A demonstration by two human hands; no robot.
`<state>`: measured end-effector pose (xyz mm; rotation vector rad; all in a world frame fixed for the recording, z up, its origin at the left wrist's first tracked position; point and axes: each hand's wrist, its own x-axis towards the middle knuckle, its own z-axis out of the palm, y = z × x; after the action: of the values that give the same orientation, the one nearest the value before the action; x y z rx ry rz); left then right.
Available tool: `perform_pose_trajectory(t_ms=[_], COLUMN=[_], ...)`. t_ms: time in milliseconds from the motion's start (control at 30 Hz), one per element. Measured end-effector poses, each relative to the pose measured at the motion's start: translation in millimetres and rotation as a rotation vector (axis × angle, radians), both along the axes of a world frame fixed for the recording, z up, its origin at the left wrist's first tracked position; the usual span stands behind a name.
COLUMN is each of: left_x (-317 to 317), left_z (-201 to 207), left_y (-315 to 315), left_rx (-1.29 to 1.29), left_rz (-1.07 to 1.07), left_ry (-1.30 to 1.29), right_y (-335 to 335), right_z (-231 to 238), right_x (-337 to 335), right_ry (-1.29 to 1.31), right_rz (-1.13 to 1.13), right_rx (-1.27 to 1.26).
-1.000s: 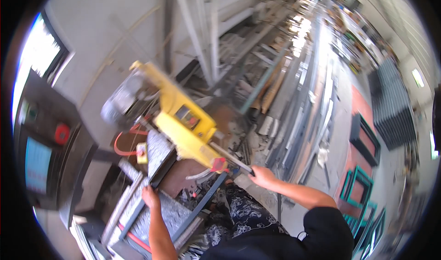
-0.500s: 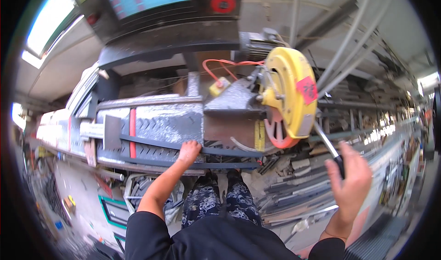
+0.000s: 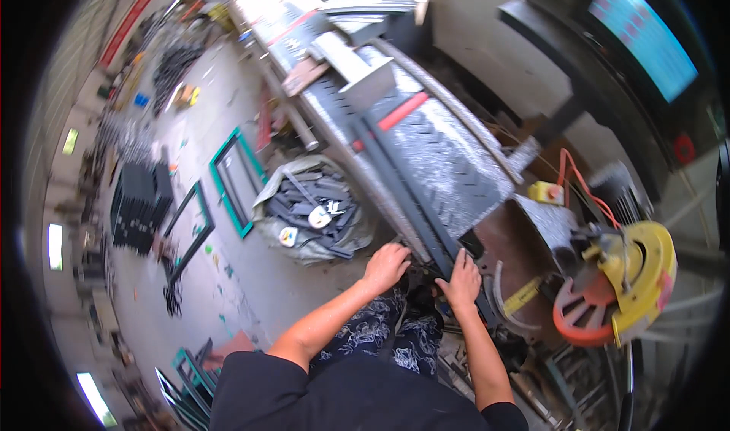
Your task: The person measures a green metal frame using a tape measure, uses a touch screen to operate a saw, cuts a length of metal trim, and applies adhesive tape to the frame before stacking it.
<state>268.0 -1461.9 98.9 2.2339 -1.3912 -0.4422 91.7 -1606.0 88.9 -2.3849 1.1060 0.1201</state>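
Right hand [image 3: 461, 283] quit saw handle [image 3: 626, 410], joining left hand [image 3: 386, 267] at bars [image 3: 404, 190], either grip's closure unclear, screen [image 3: 645, 37] writing illegible

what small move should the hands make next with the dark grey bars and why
Probably firm up the right hand on the near end of the dark grey bars: it lies at that end, the left hand is close by, and neither hand is on the yellow saw, so both seem free to steady them.

Both hands [image 3: 386, 267] [image 3: 462, 281] reach forward side by side, right thumb [image 3: 442, 284] spread.
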Motion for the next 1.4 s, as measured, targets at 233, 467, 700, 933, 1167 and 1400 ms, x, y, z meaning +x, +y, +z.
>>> perform_pose_trajectory(t_ms=[233, 467, 700, 933, 1167, 1400], left_x=[-34, -22, 31, 135, 171, 179], left_z=[-10, -8, 14, 87, 118, 98], left_y=[142, 209, 335, 480, 722, 884], left_rx=[0.264, 0.121, -0.173, -1.108, -1.868, -2.263], left_rz=[0.304, 0.451, 0.593, 0.626, 1.157, 1.361], left_ry=[0.218, 0.350, 0.746, 1.191, 1.132, 0.832], right_y=[10, 51, 227, 436, 616, 799], right_z=[-47, -7, 113, 144, 137, 89], right_x=[7, -12, 9, 160, 338, 478], right_ry=[0.192, -0.018, -0.052, -0.137, 0.003, -0.222], right_rz=[0.086, 0.044, 0.201, 0.584, 1.383, 1.791], right_rx=[-0.146, 0.066, -0.100, 0.021, 0.171, 0.616])
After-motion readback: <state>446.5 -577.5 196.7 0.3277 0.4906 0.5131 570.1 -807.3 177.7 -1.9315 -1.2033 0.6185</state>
